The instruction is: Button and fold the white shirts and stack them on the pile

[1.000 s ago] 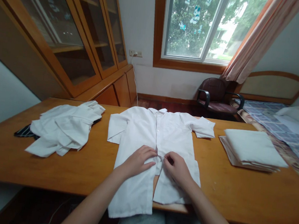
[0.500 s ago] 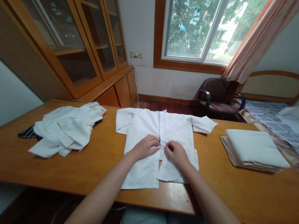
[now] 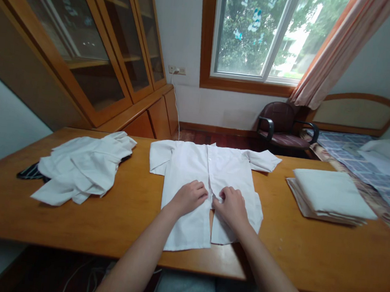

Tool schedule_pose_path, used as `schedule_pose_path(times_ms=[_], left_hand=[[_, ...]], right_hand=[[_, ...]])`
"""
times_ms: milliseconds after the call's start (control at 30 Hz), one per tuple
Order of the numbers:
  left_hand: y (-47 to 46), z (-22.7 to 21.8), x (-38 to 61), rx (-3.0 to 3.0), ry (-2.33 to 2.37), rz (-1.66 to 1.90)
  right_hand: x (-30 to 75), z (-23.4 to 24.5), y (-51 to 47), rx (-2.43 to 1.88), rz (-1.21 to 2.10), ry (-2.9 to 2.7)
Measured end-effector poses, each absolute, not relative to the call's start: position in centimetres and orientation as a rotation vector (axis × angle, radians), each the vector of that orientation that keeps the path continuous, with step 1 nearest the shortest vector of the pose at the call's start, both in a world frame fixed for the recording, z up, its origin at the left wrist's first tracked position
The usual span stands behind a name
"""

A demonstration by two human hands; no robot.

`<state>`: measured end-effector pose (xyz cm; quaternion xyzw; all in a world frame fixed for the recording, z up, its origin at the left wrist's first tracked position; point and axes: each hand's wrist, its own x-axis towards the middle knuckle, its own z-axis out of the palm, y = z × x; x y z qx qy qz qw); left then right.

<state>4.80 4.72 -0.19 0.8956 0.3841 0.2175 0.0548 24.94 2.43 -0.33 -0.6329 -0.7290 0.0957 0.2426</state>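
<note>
A white short-sleeved shirt [image 3: 192, 169] lies flat, front up, in the middle of the wooden table [image 3: 309, 255]. Both hands rest on its front opening, halfway down. My left hand [image 3: 189, 197] has its fingers curled and pinches the left edge of the placket. My right hand [image 3: 232, 206] is curled too and pinches the right edge beside it. The two hands almost touch. Below them the shirt fronts hang apart, with a gap showing table.
A heap of crumpled white clothes [image 3: 81, 166] with a dark striped piece lies at the left. A stack of folded white garments [image 3: 331, 195] sits at the right. Behind the table stand a glass-door cabinet [image 3: 87, 46], a dark armchair [image 3: 281, 125] and a bed [image 3: 380, 170].
One second ago the shirt hung over the near table edge; it has been slid away from me onto the table. Both hands stay pinched at the placket.
</note>
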Motion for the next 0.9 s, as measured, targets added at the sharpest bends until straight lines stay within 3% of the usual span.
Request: schedule_pose_path(times_ms=[200,467,900], left_hand=[[4.6,-0.5,5.4,2.864,1.201,0.630],[4.5,0.2,5.3,2.935,1.170,0.927],[4.5,0.1,5.1,2.935,1.132,1.193]], right_hand=[[25.0,-1.2,2.3,-1.650,0.267,-1.939],[26.2,-0.9,2.8,-1.425,0.660,-1.557],[24.5,-0.2,3.2,-1.230,0.896,-1.519]])
